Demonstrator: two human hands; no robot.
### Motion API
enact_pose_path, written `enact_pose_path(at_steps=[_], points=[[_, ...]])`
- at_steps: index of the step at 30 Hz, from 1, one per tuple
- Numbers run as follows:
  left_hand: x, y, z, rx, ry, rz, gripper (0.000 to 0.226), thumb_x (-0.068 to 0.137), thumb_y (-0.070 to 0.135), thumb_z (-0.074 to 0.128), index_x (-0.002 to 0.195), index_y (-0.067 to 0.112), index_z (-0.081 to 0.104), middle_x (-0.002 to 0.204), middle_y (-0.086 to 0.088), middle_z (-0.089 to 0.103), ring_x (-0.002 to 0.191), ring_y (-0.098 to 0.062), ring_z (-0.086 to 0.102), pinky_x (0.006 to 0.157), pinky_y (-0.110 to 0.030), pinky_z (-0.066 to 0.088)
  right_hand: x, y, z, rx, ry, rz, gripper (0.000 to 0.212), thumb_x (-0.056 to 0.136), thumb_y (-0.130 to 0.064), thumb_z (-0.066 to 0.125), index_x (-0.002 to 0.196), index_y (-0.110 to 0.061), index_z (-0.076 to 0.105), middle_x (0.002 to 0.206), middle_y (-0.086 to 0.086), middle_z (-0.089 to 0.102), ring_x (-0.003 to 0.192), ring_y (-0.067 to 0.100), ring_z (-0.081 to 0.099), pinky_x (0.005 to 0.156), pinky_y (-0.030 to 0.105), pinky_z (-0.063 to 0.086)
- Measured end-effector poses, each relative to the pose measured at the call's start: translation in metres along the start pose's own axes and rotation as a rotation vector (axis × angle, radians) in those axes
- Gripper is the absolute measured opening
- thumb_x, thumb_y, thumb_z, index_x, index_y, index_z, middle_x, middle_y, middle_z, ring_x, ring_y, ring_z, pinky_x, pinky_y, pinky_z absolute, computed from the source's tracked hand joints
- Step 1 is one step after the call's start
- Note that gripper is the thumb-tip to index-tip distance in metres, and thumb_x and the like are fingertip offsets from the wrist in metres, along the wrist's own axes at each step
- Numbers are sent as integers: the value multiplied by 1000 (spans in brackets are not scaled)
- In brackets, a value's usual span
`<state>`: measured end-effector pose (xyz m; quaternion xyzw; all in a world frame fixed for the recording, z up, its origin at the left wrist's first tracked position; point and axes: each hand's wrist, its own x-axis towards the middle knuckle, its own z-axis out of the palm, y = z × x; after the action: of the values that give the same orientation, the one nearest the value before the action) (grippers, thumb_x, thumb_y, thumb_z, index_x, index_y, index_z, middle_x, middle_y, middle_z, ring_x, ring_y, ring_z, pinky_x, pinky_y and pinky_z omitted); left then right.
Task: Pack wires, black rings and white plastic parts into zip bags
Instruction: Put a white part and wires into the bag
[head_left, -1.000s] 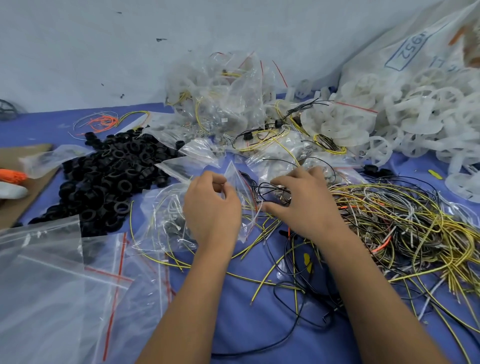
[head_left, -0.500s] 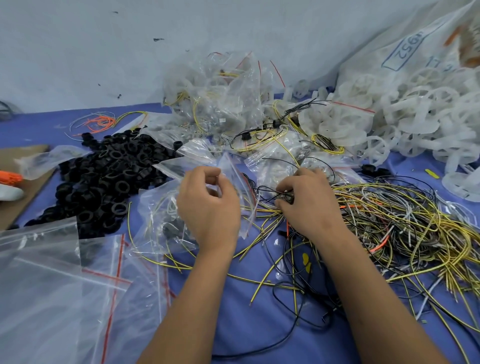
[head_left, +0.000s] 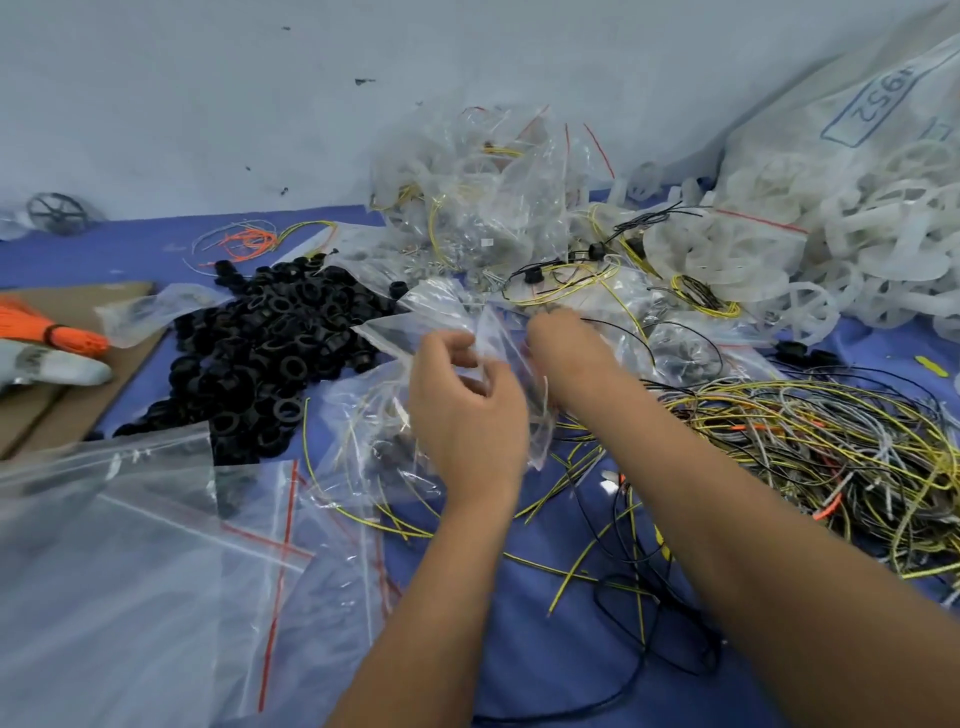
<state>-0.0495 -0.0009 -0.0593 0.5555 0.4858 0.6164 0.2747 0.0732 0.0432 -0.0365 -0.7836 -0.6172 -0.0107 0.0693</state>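
Pinching the clear zip bag (head_left: 498, 358) mouth, your left hand (head_left: 467, 415) has fingers curled; right hand (head_left: 566, 358) fingers hidden, grip unclear.

Single head-worn view, wide-angle, looking forward and down.
It sits close above the blue table (head_left: 519, 649), both forearms reaching in from the bottom edge, with the pale wall (head_left: 208, 104) across the top; no second view overlaps it.

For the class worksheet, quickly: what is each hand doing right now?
Left hand: pinching the clear zip bag.
Right hand: at the bag's mouth; grip cannot be told.
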Motion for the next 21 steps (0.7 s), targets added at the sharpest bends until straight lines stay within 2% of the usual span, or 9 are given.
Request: enact_pose_path(at_steps=[2, 4, 7, 10, 13, 15, 17, 19, 21], points=[[-9, 2, 4, 57, -122, 111, 24, 83, 13, 67, 104, 18, 59, 92, 4, 63, 75, -18, 60, 76, -30, 47, 9, 0, -1, -10, -43, 0, 26, 93, -1, 54, 116, 0, 67, 119, 20, 67, 112, 36, 63, 86, 38, 50], [-17, 2, 9, 118, -204, 187, 26, 82, 9, 67, 105, 19, 58, 95, 5, 61, 81, -12, 56, 73, -19, 37, 12, 0, -5, 3, -95, 5, 11, 93, -6, 56, 96, -4, 66, 104, 15, 69, 104, 35, 66, 75, 34, 46], [-19, 2, 10, 146, -231, 184, 23, 85, 8, 65, 104, 17, 57, 94, 3, 61, 82, -14, 55, 72, -24, 39, 7, 11, -10, 65, -48, 42, 22, 87, -8, 57, 65, -11, 53, 69, 8, 57, 86, 37, 65, 61, 31, 42], [-15, -1, 10, 115, -213, 104, 18, 85, 5, 64, 100, 14, 58, 86, 0, 62, 79, -20, 59, 74, -37, 49, -2, 28, -14, 225, 173, 108, 16, 89, -7, 56, 84, -1, 71, 83, 19, 69, 82, 39, 64, 69, 40, 56], [-13, -5, 10, 75, -198, -7, 15, 87, 7, 64, 99, 15, 59, 82, 5, 62, 79, -19, 62, 75, -42, 53, -14, 38, -20, 409, 385, 162, 13, 95, -11, 59, 96, -4, 69, 92, 10, 70, 82, 27, 62, 73, 33, 49], [-12, -8, 9, 53, -178, -73, 15, 87, 9, 66, 97, 17, 59, 80, 9, 62, 77, -14, 63, 72, -36, 54, -30, 41, -27, 530, 593, 200, 11, 95, -15, 61, 102, -10, 68, 91, 3, 69, 82, 19, 63, 73, 27, 45], [-10, -10, 10, 16, -153, -122, 14, 87, 10, 67, 94, 20, 59, 77, 11, 61, 71, -6, 62, 63, -21, 49, -50, 41, -31, 730, 764, 221, 12, 93, -19, 63, 101, -13, 69, 87, 0, 73, 79, 15, 69, 73, 31, 54], [-9, -10, 11, -34, -132, -149, 14, 88, 10, 66, 90, 21, 59, 76, 10, 62, 70, -2, 61, 57, -11, 43, -70, 36, -30, 961, 791, 211, 10, 90, -20, 64, 97, -16, 71, 80, -2, 75, 75, 13, 72, 71, 33, 59], [-9, -8, 11, -64, -120, -149, 13, 89, 11, 66, 88, 22, 59, 75, 10, 62, 69, 2, 60, 57, -8, 42, -85, 32, -22, 998, 743, 182, 6, 90, -20, 68, 91, -20, 73, 75, -5, 74, 65, 12, 70, 63, 32, 58]])
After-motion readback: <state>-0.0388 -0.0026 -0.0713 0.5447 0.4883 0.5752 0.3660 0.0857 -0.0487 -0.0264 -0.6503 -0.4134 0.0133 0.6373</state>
